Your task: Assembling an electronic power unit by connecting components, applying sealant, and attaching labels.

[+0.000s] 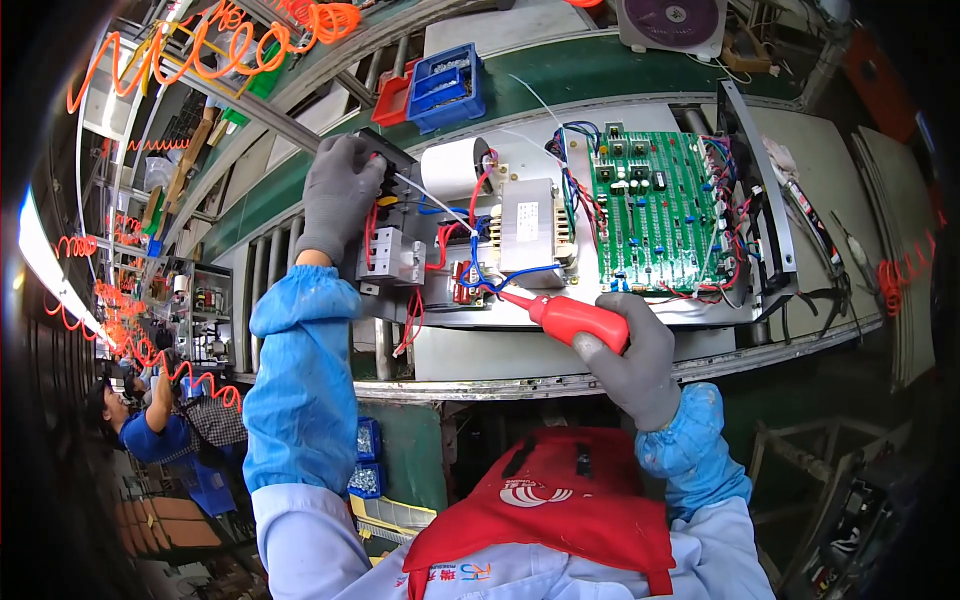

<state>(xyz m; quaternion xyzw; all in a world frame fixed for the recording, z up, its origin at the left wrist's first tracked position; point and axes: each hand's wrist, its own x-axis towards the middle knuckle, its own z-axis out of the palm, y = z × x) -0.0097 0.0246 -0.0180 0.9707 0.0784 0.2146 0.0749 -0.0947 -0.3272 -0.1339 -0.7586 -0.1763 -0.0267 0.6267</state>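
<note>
Plainly, the right hand [640, 360], grey-gloved and right of centre in the frame, has its fingers curled round a plump red implement [580, 320]; whether that is a bottle or a handle I cannot tell. Its narrow tip points left, close to a cluster of blue wires [478, 262]. The left hand [340, 190], at upper left, has its fingers bent over the end of the electrical unit near a thin white strip [430, 203]; their grip is partly hidden, so I cannot tell whether they pinch it. The red implement looks light and smooth, perhaps slippery in a glove, and is best held round its thick body. The wires seem soft and easily bent, the strip thin and springy. Beyond them, the metal transformer [530, 225] in the middle looks heavy and stiff, so the unit would be better lifted by its base [465, 318] than by any wiring. Farther right, the green circuit board [650, 220] appears fragile, best left unpressed; blue bins [445, 90] sit toward the top.
</note>
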